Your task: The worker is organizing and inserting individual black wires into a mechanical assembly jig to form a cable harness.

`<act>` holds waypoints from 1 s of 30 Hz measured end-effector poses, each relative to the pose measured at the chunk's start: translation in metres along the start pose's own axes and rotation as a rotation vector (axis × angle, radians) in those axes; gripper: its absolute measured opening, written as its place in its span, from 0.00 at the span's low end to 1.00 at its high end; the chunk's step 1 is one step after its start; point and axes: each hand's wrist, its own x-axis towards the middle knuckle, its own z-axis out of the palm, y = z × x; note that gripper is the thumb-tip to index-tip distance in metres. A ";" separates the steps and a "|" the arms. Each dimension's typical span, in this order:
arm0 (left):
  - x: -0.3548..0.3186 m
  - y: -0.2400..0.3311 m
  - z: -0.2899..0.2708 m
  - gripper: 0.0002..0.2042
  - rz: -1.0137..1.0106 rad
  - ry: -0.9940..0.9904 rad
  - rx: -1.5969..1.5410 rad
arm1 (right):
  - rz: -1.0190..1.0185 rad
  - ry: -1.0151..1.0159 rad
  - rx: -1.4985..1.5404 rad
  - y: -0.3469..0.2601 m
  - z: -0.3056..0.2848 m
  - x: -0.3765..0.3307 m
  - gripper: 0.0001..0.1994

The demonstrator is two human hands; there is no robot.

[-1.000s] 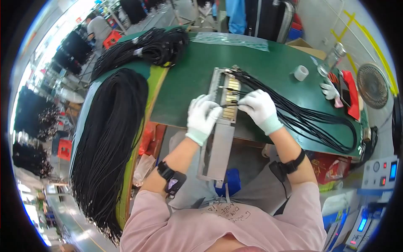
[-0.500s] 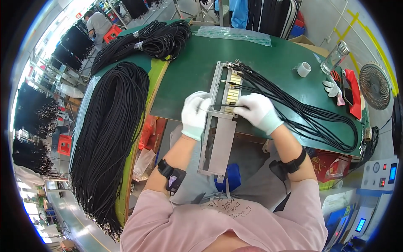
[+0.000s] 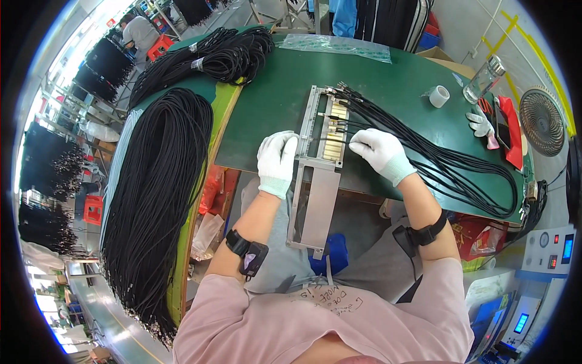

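A long metal fixture (image 3: 320, 206) lies partly on the green table and juts over its front edge toward me. Several brass-coloured blocks (image 3: 334, 144) line its upper half, with black cable ends set across them. My right hand (image 3: 383, 155), in a white glove, is pinched on a black cable just right of these blocks. The gloved left hand (image 3: 277, 161) is at the fixture's left rail, thumb and fingers pressed together; what they hold, if anything, is hidden. From the fixture a bundle of black cables (image 3: 448, 164) loops away to the right.
A big heap of black cables (image 3: 159, 200) hangs at the left, and tied coils (image 3: 233, 57) lie behind it. A clear plastic bag (image 3: 336, 47), a white tape roll (image 3: 439, 96), a glass bottle (image 3: 483, 80), and a fan (image 3: 541, 122) stand or lie farther back.
Both hands have moved up the fixture. The right has shifted slightly right, the left slightly left, and the cable between them now lies higher across the brass blocks.
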 end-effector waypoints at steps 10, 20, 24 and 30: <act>0.000 -0.003 0.001 0.10 -0.016 -0.014 -0.020 | -0.002 -0.084 -0.062 -0.008 -0.004 -0.004 0.13; -0.001 -0.004 0.001 0.10 -0.085 -0.053 -0.071 | 0.086 -0.173 -0.031 -0.010 -0.009 -0.001 0.15; 0.001 0.000 0.001 0.11 0.001 -0.046 -0.043 | 0.139 -0.190 0.046 -0.011 -0.010 0.001 0.15; -0.001 0.003 0.002 0.10 0.012 -0.050 -0.021 | 0.183 -0.179 0.052 -0.014 -0.010 0.003 0.16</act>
